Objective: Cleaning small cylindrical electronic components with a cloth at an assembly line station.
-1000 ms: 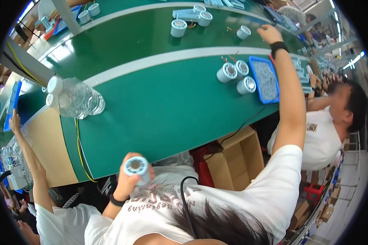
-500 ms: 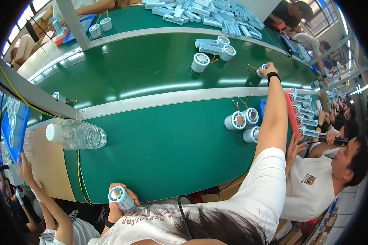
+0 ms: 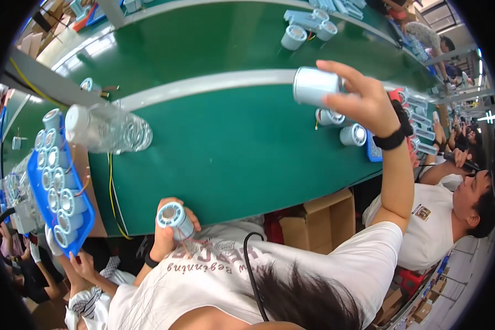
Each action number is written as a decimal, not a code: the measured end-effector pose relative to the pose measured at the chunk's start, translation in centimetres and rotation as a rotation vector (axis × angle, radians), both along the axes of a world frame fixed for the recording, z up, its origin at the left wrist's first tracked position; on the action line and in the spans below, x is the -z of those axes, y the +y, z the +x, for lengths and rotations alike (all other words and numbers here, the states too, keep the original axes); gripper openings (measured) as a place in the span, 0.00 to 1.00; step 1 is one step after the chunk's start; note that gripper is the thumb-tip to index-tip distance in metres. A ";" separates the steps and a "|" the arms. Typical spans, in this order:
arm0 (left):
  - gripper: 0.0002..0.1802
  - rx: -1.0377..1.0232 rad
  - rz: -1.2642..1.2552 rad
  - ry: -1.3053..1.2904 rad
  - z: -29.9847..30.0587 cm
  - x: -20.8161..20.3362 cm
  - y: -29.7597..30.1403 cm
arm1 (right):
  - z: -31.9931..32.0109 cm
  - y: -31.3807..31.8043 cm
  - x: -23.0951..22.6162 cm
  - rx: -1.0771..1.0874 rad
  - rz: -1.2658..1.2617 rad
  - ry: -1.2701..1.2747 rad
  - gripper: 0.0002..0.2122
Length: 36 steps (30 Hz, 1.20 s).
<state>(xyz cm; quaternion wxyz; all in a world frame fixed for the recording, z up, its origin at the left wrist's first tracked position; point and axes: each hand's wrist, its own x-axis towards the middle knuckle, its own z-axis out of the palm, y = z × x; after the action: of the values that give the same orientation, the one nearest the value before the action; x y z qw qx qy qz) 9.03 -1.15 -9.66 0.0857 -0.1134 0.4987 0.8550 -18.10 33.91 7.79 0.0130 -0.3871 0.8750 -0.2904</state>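
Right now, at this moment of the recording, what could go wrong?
The right hand grips its light-blue cylinder toward one end, so it might slip.
The left hand holds a second cylinder low, near the table edge, which it could bump.
At left, the crowded blue tray looks tilted; its cylinders may slide.

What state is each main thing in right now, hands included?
Left hand: closed around left cylinder
Left cylinder: held, slotted end showing
Right hand: closed around right cylinder
Right cylinder: held off the table
Clear bottle: capped
Cardboard box: open
Blue tray at left: loaded with cylinders
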 end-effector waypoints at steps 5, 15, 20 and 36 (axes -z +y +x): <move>0.45 0.048 -0.052 0.090 0.1 0.0 0.5 | 7.4 -0.8 -2.3 -0.420 0.331 0.804 0.19; 0.47 -0.012 0.012 0.076 1.1 -0.4 0.9 | 10.6 4.1 0.6 -0.294 0.433 0.551 0.19; 0.47 0.032 -0.061 0.139 1.2 -0.4 1.0 | 9.4 9.2 4.1 0.154 0.504 -0.082 0.25; 0.50 0.001 0.023 0.083 0.5 0.0 0.7 | -14.5 6.1 4.9 0.242 0.528 0.211 0.32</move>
<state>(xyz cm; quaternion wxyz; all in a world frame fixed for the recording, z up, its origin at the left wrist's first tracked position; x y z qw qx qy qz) 9.57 -0.44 -9.62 0.0666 -0.0769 0.4922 0.8645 -32.55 40.01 2.89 -0.0123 -0.2911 0.9566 -0.0105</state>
